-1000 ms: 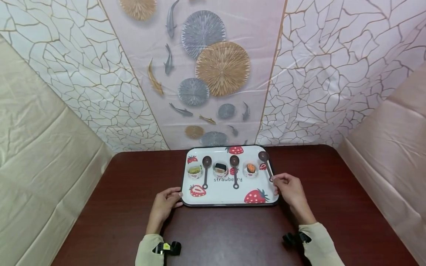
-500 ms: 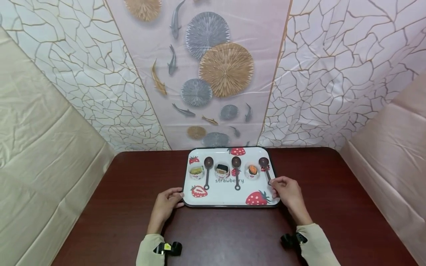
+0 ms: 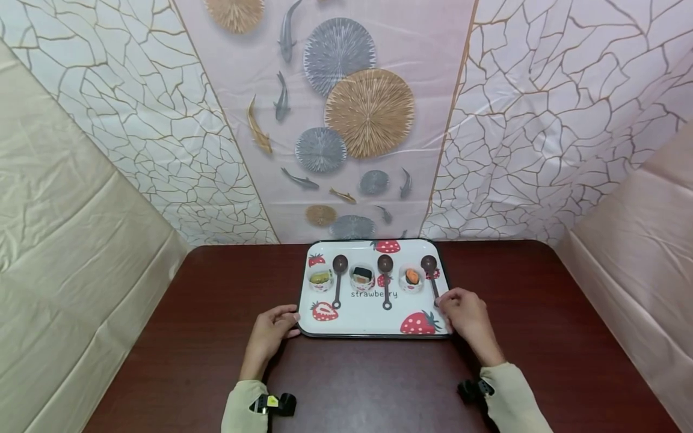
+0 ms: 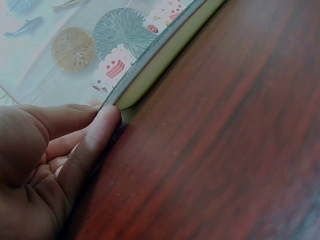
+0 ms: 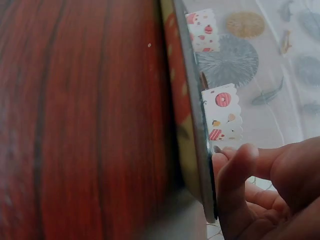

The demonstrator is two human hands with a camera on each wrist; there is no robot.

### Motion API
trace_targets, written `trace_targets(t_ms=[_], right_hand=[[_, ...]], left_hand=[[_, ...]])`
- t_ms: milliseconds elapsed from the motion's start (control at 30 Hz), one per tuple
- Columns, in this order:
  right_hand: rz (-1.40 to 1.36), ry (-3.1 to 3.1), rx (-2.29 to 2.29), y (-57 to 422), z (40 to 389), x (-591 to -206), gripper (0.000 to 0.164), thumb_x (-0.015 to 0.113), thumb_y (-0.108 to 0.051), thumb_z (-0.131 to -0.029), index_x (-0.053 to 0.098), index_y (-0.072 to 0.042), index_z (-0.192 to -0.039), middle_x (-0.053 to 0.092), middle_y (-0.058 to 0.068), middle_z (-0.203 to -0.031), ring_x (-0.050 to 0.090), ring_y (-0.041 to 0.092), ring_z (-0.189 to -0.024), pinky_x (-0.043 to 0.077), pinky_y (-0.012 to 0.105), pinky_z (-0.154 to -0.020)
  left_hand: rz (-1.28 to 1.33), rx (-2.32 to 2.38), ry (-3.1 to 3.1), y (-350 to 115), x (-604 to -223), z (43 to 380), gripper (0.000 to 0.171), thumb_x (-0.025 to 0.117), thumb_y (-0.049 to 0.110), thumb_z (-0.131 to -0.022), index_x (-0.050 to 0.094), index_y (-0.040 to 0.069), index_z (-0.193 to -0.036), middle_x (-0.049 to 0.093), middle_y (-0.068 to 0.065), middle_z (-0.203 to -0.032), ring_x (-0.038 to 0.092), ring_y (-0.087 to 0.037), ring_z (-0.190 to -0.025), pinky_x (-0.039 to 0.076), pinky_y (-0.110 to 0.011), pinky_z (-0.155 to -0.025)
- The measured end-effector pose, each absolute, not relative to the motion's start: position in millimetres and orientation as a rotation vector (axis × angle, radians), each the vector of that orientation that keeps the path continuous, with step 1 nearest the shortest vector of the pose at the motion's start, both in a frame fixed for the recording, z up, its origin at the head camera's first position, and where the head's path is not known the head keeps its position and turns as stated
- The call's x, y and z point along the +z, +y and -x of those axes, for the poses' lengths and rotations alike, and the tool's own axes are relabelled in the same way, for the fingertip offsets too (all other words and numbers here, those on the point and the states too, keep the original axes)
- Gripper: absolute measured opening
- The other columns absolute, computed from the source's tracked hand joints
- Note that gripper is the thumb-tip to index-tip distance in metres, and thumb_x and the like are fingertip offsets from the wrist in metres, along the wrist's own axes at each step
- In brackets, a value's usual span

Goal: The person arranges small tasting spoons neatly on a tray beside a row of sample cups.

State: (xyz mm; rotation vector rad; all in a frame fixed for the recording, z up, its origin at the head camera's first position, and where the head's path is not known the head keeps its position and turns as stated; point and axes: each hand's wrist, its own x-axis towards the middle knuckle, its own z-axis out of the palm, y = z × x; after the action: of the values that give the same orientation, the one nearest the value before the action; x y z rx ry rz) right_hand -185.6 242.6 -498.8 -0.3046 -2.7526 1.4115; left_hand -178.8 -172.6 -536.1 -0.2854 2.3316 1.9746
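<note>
A white strawberry-print tray (image 3: 357,325) with a dark rim lies on the table. At its left edge my left hand (image 3: 269,331) grips the rim; in the left wrist view, the fingers (image 4: 107,120) are at the tray's corner. My right hand (image 3: 468,316) pinches the ring end of the rightmost brown spoon (image 3: 431,273), whose round bowl points to the back. Two matching spoons, a left one (image 3: 338,279) and a middle one (image 3: 386,279), lie on the tray. Small printed cups hold a green piece (image 3: 320,278), a black-topped sushi piece (image 3: 362,275) and an orange-topped sushi piece (image 3: 412,276).
The dark red wooden table (image 3: 368,385) extends around the tray. Behind it hangs a patterned cloth (image 3: 373,192) with fish and round leaves, and beige panels (image 3: 81,270) slope at both sides. Each wrist wears a small black camera (image 3: 286,405).
The right hand has drawn the rightmost spoon slightly toward the front and left, leaving it straighter. The left hand keeps its place at the rim; the head view has shifted a little.
</note>
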Motion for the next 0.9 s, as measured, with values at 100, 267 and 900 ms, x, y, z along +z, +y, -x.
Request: trace_targets(t_ms=[100,267,900], right_hand=[[0.283,-2.802,1.309,241.1,187.6,-498.7,0.017,0.063,-0.010,-0.099,0.074,0.002,-0.100,0.064,0.003,-0.064,0.057,0.014,-0.050,0.045,0.027,-0.045],[0.282,-2.830,1.295,238.8,188.5,-498.2,0.016,0.065,-0.012,-0.101,0.074,0.002,-0.101,0.063,0.003,-0.063,0.058,0.014,-0.049,0.046,0.027,-0.044],[0.277,-2.899,1.263,232.5,187.8,-495.4,0.016,0.065,-0.012,-0.104,0.070,0.003,-0.100,0.060,0.006,-0.061,0.057,0.016,-0.047,0.047,0.027,-0.042]], left_hand=[[0.284,1.975,2.332,-172.5,-536.5,179.0,0.035,0.073,0.007,-0.100,0.068,-0.005,-0.133,0.073,-0.017,-0.109,0.072,-0.018,-0.094,0.068,-0.030,-0.077],[0.288,1.971,2.337,-171.8,-536.2,179.4,0.034,0.071,0.006,-0.101,0.068,-0.006,-0.132,0.073,-0.018,-0.109,0.072,-0.018,-0.093,0.068,-0.030,-0.077],[0.287,1.988,2.327,-173.3,-536.1,179.0,0.032,0.071,0.005,-0.101,0.069,-0.005,-0.131,0.074,-0.018,-0.108,0.073,-0.017,-0.089,0.068,-0.029,-0.076]])
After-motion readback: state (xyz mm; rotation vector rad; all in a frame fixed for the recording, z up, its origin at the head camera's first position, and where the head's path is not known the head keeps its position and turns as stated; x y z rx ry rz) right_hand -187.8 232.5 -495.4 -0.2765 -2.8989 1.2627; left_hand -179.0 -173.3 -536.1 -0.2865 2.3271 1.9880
